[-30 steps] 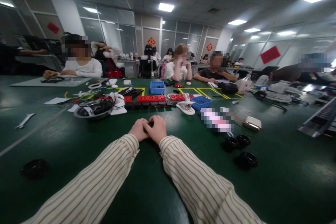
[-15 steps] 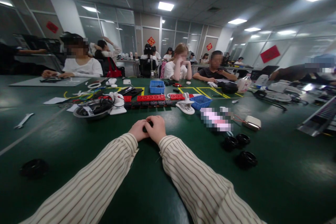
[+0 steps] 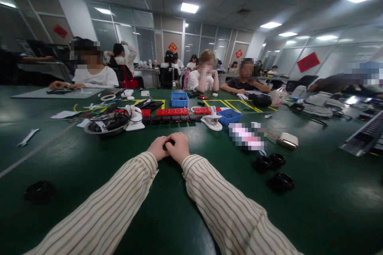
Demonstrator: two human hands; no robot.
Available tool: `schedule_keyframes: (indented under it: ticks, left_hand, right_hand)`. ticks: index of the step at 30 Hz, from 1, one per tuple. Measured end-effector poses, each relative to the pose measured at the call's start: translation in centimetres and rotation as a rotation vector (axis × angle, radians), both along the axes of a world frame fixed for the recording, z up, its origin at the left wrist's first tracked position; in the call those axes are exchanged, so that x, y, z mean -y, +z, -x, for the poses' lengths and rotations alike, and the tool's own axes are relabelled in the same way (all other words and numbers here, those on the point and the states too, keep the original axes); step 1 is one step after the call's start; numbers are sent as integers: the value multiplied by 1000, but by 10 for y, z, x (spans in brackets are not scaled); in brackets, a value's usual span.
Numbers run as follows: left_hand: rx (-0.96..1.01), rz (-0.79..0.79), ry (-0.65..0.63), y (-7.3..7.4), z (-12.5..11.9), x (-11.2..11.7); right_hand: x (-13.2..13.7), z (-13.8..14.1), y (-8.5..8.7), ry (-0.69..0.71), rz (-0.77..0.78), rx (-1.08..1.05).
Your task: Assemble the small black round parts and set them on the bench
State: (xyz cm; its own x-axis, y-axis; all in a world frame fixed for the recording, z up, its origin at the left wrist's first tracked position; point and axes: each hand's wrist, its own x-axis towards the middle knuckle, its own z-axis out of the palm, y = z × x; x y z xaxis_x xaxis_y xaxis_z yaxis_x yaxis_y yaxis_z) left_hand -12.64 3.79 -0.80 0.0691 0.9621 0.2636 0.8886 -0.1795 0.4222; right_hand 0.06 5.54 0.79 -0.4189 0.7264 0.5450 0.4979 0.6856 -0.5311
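Observation:
My left hand (image 3: pixel 158 148) and my right hand (image 3: pixel 179 146) meet over the middle of the green table (image 3: pixel 179 207). Both are closed, with fingers curled round a small black object (image 3: pixel 171 142). Only a dark patch of it shows between the thumbs, and the rest is hidden, so its kind is unclear. To the right lie several glossy black ring-shaped parts, one of them a black ring (image 3: pixel 281 183) nearest to me. A similar black ring (image 3: pixel 39 192) sits alone at the left.
Beyond my hands runs a row of red and black blocks (image 3: pixel 172 112). Around it are a tray of black cables (image 3: pixel 107 124), a white clip stand (image 3: pixel 212 120) and a blue bin (image 3: pixel 229 116). A wrench (image 3: pixel 28 137) lies left. People sit across the table.

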Motion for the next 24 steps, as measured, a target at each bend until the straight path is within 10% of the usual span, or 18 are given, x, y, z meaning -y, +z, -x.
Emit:
schedule_keyframes:
  ticks: [15, 24]
  left_hand:
    - [43, -43, 80, -3, -3, 2]
    - [87, -1, -30, 4, -2, 3]
  right_hand:
    - [-1, 3, -5, -188, 36, -15]
    - [3, 0, 2, -5, -50, -12]
